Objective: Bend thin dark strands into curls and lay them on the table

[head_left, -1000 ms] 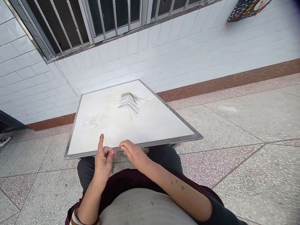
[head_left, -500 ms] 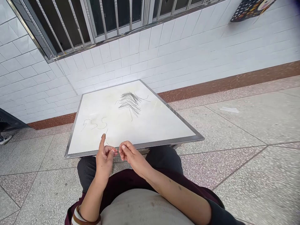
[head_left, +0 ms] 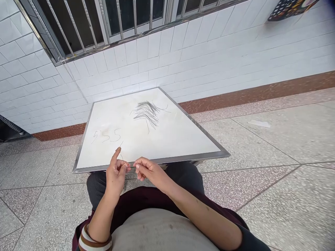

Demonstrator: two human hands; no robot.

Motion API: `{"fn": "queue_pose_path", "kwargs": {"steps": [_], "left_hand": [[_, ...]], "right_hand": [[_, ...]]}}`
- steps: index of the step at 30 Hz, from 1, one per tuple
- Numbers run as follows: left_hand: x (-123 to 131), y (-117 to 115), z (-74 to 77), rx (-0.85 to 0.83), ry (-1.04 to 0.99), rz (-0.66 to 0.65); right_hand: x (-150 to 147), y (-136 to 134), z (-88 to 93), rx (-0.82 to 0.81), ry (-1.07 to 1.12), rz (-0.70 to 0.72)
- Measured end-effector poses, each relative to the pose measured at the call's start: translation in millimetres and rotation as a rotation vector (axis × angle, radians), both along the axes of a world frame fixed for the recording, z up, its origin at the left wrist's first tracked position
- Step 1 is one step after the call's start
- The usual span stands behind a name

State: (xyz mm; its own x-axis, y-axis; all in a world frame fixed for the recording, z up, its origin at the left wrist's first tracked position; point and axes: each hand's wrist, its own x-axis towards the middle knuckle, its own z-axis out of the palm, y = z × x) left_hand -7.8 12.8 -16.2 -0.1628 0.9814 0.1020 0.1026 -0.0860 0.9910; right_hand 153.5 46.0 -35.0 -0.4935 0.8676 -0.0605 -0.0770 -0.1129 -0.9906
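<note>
A white board (head_left: pixel 167 139) with a metal rim rests over my knees. On its far half lies a bundle of thin dark strands (head_left: pixel 146 113). Three small curled strands (head_left: pixel 106 136) lie in a row at its left. My left hand (head_left: pixel 116 171) hovers at the board's near edge, forefinger raised, thumb and other fingers pinched on a single thin strand (head_left: pixel 120 150) that rises from it. My right hand (head_left: pixel 147 170) is close beside it, fingertips pinched on the same strand's other end.
A white tiled wall (head_left: pixel 209 59) with a barred window (head_left: pixel 117 21) rises behind the board. Speckled floor tiles (head_left: pixel 274 146) spread all around. A scrap of white paper (head_left: pixel 257 123) lies on the floor at right. A dark object (head_left: pixel 10 130) is at the left edge.
Both hands have lifted slightly off the board's near edge and drawn closer together, with the thin strand now held between them. The view has shifted a little.
</note>
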Motion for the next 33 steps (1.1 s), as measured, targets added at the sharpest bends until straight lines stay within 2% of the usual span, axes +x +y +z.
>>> {"fn": "queue_pose_path", "kwargs": {"steps": [4,16,21,29,33], "left_hand": [[2.3,-1.0,3.9,-0.001,-0.034,0.030],[11.4,-5.1,10.7,0.029,-0.123,0.086],[14.0,-7.3,15.3,0.040,-0.123,0.122],[21.1,-7.9,13.3,0.080,-0.214,0.120],[20.2,-7.6,8.4,0.102,-0.297,0.091]], "right_hand": [[-4.0,-6.4,4.6,-0.095,0.102,0.012],[-14.0,-19.9,6.4,-0.197,0.319,-0.017],[-16.9,-24.1,9.5,-0.297,0.437,0.025],[-21.3,-24.2,10.2,-0.325,0.507,0.049],[-17.8,-21.3,10.1,-0.309,0.440,0.092]]}}
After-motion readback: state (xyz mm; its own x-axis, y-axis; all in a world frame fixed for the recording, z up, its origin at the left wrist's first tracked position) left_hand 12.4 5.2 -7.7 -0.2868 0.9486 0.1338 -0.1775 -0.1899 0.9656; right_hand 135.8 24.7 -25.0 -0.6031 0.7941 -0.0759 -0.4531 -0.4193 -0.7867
